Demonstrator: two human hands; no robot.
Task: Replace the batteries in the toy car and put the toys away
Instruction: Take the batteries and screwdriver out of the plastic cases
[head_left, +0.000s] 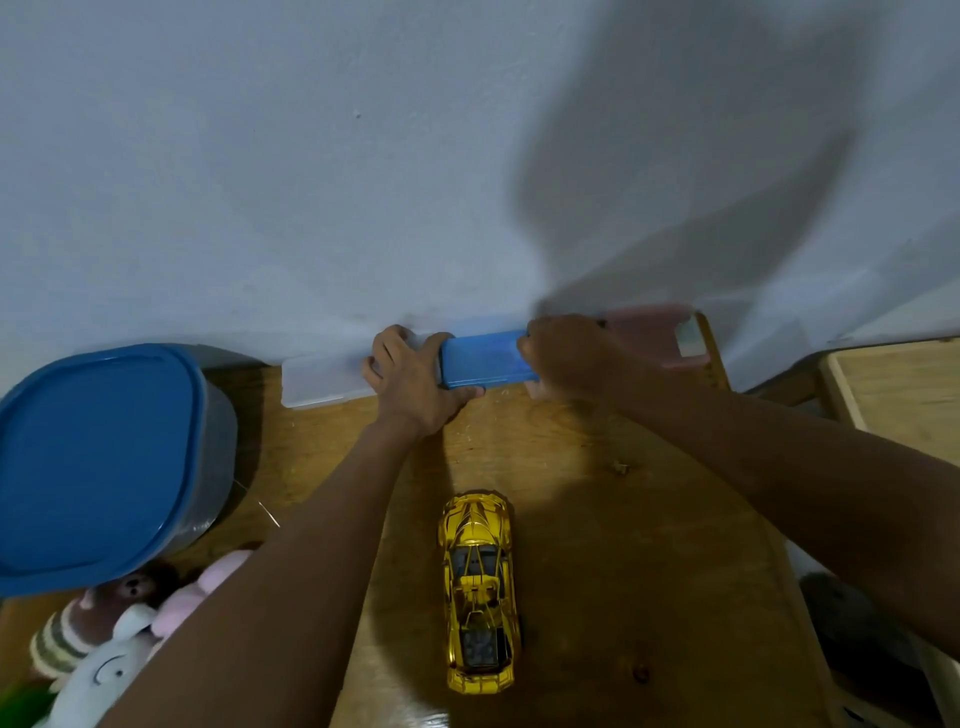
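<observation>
Wooden table, pale wall (shadowed); left hand, right hand hold blue box.

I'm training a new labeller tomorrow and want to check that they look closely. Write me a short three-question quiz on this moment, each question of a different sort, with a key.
1. Multiple choice: the left hand and the right hand both hold which case?
A) clear
B) blue case
C) pink
2. True or false: a hand touches the gold toy car.
3. Fill in: seen from the head camera, the plush toys lie to the ____ of the car.
Key: 1 B; 2 false; 3 left.
</observation>
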